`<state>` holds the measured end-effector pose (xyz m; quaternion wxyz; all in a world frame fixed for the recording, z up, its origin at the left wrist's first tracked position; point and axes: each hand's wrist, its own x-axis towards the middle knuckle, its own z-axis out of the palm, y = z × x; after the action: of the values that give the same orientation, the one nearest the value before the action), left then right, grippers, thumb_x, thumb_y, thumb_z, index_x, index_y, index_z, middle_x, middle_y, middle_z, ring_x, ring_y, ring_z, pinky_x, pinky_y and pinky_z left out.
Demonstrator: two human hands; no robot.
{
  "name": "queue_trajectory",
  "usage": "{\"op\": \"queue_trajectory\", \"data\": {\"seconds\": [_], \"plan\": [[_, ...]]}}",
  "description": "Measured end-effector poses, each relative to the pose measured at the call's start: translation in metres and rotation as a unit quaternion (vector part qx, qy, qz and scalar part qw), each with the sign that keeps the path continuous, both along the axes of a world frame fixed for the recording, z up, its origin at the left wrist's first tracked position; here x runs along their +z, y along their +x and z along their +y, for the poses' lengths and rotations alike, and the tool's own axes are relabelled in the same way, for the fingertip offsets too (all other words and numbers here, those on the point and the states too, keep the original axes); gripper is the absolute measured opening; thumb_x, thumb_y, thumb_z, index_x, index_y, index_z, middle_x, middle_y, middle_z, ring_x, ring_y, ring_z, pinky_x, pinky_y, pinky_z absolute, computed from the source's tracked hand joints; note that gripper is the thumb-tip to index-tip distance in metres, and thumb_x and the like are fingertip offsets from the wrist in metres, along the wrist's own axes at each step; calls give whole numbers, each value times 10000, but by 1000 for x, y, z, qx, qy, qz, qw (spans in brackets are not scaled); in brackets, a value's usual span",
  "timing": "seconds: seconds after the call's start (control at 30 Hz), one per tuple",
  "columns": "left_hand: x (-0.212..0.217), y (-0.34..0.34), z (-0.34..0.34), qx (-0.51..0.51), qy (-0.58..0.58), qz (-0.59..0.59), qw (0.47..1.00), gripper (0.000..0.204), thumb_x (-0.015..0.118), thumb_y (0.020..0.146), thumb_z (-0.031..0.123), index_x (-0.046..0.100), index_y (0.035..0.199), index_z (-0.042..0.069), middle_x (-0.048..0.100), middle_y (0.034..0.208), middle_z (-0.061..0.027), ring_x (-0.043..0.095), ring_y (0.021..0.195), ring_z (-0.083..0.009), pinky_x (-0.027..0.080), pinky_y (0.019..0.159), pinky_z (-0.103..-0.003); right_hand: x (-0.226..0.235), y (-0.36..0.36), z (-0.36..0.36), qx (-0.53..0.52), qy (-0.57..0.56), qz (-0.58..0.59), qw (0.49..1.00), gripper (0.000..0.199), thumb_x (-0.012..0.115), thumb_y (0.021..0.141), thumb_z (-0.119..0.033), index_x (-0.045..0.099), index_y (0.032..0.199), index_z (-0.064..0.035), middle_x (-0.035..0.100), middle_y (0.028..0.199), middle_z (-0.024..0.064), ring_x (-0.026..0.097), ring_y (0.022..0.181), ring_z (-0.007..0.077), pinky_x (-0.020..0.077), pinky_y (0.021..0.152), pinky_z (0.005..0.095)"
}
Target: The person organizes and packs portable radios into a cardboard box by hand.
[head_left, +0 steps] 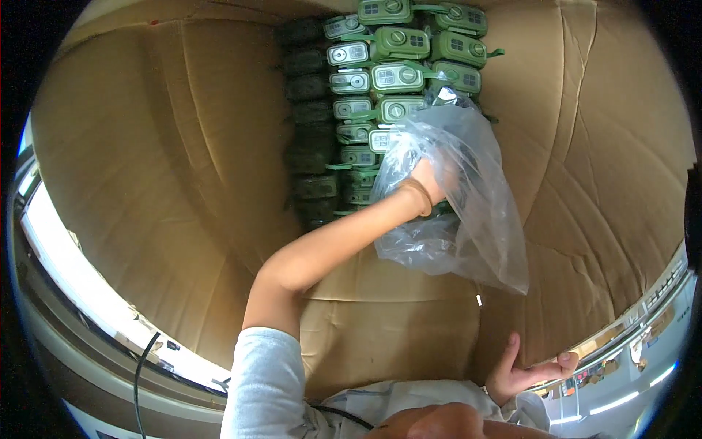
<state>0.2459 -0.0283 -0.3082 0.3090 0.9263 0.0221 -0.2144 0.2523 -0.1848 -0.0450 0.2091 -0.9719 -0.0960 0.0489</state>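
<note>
My left arm reaches forward over rows of small green devices (401,44) with round dials and straps, stacked in a deep cardboard box. My left hand (436,178), with a brown band at the wrist, is amid the folds of a clear plastic bag (479,212). Film covers its fingers, so their grip is hidden. The bag lies over the nearer right part of the stack and droops toward the box's right side. Something dark and shiny (446,95) shows at the bag's far end. My right hand (526,373) is open at the near right, fingers apart, holding nothing.
High cardboard walls (197,183) rise on both sides. A darker column of similar devices (311,113) stands in shadow at the stack's left. Outside the box, a black cable (139,380) hangs at lower left, and a bright room with ceiling lights (614,401) shows at lower right.
</note>
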Motion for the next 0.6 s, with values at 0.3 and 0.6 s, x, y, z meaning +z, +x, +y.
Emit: {"op": "queue_trajectory", "data": {"seconds": [0.3, 0.6], "plan": [[70, -21, 105, -43, -716, 243, 652, 225, 662, 789, 95, 641, 990, -3, 668, 790, -86, 636, 658, -116, 504, 547, -235, 8, 3, -2, 64, -134, -30, 988, 739, 664, 724, -21, 164, 1269, -24, 215, 1223, 141, 269, 1171, 285, 222, 1023, 422], [-116, -60, 215, 720, -347, -75, 596, 140, 646, 781, 10, 639, 918, -15, 655, 816, -85, 614, 682, -137, 482, 619, -247, -2, 0, -17, 47, -35, -29, 998, 800, 693, 725, -152, 157, 1300, -3, 230, 1226, 153, 219, 1209, 314, 163, 1044, 449]]}}
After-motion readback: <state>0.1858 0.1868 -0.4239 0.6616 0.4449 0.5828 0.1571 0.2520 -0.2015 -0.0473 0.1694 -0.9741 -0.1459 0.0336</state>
